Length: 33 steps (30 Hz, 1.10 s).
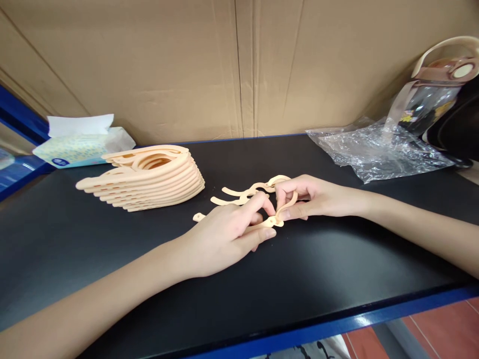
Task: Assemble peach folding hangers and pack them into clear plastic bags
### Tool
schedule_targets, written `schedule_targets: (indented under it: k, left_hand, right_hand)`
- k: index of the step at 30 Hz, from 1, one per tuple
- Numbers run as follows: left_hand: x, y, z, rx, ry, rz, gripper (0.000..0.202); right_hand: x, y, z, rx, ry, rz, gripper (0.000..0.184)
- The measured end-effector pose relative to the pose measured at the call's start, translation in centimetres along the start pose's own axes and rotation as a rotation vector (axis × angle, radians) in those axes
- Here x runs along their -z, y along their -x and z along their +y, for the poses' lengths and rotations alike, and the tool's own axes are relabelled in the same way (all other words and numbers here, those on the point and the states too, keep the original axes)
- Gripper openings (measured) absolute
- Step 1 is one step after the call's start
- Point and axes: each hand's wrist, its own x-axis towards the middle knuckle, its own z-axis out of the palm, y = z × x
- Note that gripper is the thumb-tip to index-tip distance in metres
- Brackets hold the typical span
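Note:
My left hand [228, 234] rests on the black tabletop [112, 259] with its fingers pinched on a flat peach plastic piece [271, 222]. My right hand [307, 197] meets it from the right, fingers curled around a curved peach plastic strip [289, 203] that joins the same piece. Several loose peach plastic parts [243, 192] lie just behind both hands. A small peach tab [198, 217] lies to the left of my left hand.
A neat stack of peach plastic hangers [149, 177] sits at the back left. A tissue pack [77, 144] lies beyond it. Crumpled clear plastic bag [374, 147] and a drinking bottle [430, 94] are at the back right. Cardboard [224, 65] walls the rear.

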Motion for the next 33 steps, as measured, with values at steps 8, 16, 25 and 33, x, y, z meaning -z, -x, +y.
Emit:
schedule_targets:
  k: [8, 16, 25, 33]
  left_hand:
    - [-0.4, 0.0, 0.4, 0.16, 0.113, 0.044, 0.013]
    - [0.4, -0.3, 0.1, 0.191, 0.273, -0.024, 0.033]
    - [0.5, -0.1, -0.3, 0.252, 0.531, -0.078, 0.028]
    - [0.6, 0.1, -0.5, 0.265, 0.631, -0.082, 0.027]
  right_hand:
    - [-0.7, 0.0, -0.2, -0.003, 0.033, 0.061, 0.024]
    - [-0.9, -0.1, -0.5, 0.019, 0.181, 0.074, 0.02]
    - [-1.2, -0.2, -0.8, 0.063, 0.251, 0.07, 0.019]
    - [-1.1, -0.1, -0.2, 0.09, 0.336, 0.083, 0.024]
